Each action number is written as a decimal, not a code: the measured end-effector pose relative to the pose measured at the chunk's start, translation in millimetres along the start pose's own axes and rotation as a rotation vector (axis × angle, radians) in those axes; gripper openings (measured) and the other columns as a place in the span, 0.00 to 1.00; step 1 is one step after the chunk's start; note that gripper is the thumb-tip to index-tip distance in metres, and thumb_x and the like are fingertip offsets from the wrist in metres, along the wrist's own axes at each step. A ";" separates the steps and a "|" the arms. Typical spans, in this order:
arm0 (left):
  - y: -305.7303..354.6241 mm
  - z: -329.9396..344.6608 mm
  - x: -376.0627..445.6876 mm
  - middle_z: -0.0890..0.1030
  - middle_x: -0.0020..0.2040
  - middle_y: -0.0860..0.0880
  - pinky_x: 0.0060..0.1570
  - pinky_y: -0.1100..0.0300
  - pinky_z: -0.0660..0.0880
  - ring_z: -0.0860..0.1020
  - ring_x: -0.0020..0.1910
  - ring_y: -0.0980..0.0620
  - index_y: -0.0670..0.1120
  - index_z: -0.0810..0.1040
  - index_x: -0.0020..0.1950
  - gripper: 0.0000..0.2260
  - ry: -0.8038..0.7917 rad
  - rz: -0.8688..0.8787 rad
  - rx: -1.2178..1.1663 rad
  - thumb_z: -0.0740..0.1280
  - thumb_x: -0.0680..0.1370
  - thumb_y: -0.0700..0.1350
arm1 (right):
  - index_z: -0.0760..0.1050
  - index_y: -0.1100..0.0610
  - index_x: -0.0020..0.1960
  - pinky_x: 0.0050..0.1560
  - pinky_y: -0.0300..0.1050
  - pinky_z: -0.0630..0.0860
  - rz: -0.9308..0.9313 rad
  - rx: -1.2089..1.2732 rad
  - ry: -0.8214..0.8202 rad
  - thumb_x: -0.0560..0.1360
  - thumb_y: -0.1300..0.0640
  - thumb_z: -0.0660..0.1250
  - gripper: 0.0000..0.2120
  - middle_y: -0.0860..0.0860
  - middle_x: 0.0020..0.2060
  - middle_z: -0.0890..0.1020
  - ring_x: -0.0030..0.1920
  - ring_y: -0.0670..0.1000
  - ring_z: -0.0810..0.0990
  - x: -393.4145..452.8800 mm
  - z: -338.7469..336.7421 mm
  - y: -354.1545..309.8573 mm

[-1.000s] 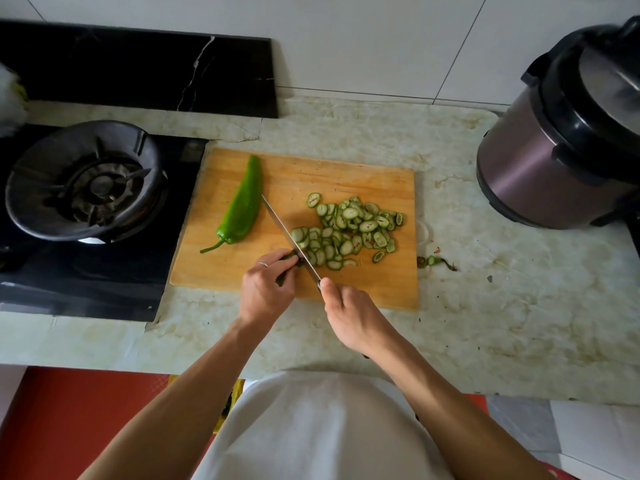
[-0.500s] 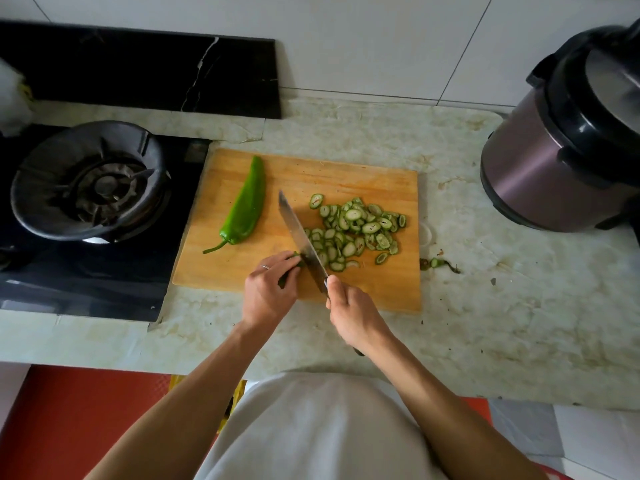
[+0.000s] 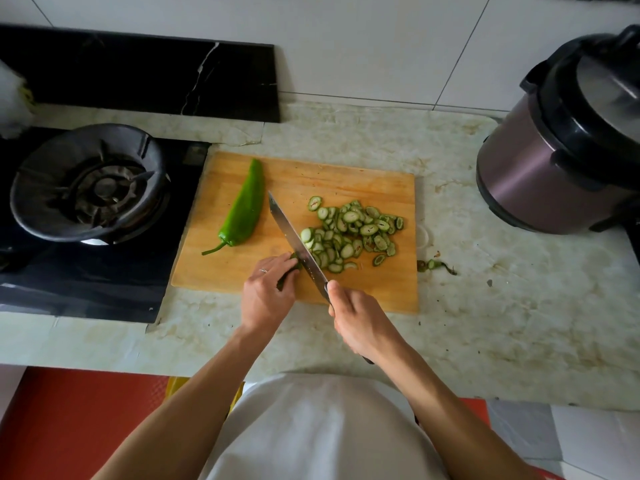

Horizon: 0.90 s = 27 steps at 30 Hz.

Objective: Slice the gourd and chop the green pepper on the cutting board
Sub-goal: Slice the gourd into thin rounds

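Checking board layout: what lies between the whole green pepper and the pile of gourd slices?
The knife blade, slanting across the cutting board, per the head view.

One cutting board [image 3: 363, 181]; one green pepper [image 3: 244, 211]; one knife [image 3: 294, 237]; many gourd slices [image 3: 353, 233].

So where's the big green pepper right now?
The green pepper lies whole on the left part of the cutting board, just left of the knife, nearest the stove burner.

Bright green pepper [image 3: 243, 213], tan wooden board [image 3: 363, 181]; pale-centred green slices [image 3: 349, 233], mauve cooker [image 3: 533, 174]
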<state>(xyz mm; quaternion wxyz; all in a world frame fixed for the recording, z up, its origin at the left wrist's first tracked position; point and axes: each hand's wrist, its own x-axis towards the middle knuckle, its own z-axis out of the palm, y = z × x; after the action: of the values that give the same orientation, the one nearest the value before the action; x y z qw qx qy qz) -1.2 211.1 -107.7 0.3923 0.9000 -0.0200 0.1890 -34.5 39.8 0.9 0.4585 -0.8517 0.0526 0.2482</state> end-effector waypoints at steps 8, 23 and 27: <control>3.2 0.1 0.0 0.86 0.52 0.44 0.56 0.62 0.76 0.83 0.54 0.47 0.42 0.87 0.52 0.11 -0.007 -0.064 -0.013 0.76 0.70 0.33 | 0.75 0.63 0.45 0.42 0.44 0.68 -0.027 -0.059 -0.001 0.84 0.44 0.50 0.25 0.56 0.35 0.75 0.38 0.54 0.72 -3.4 0.8 1.5; 6.5 -0.4 3.7 0.86 0.52 0.45 0.56 0.60 0.77 0.82 0.53 0.48 0.42 0.87 0.51 0.12 -0.015 -0.103 -0.042 0.77 0.69 0.32 | 0.72 0.57 0.46 0.43 0.44 0.67 -0.050 -0.151 -0.013 0.85 0.46 0.48 0.21 0.49 0.32 0.71 0.34 0.51 0.70 20.1 11.0 -11.3; 7.2 -2.2 4.9 0.86 0.51 0.45 0.56 0.62 0.77 0.83 0.53 0.48 0.42 0.87 0.51 0.12 -0.018 -0.082 -0.040 0.76 0.69 0.32 | 0.71 0.60 0.46 0.43 0.45 0.67 -0.031 -0.201 -0.020 0.85 0.46 0.47 0.22 0.51 0.32 0.71 0.36 0.54 0.71 17.7 16.5 -2.9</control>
<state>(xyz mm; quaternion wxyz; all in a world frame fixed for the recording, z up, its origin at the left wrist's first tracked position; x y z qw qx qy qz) 1.3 208.3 -99.6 0.4175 0.8937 0.0096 0.1640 -24.3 57.3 -12.8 0.3753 -0.8915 0.0095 0.2535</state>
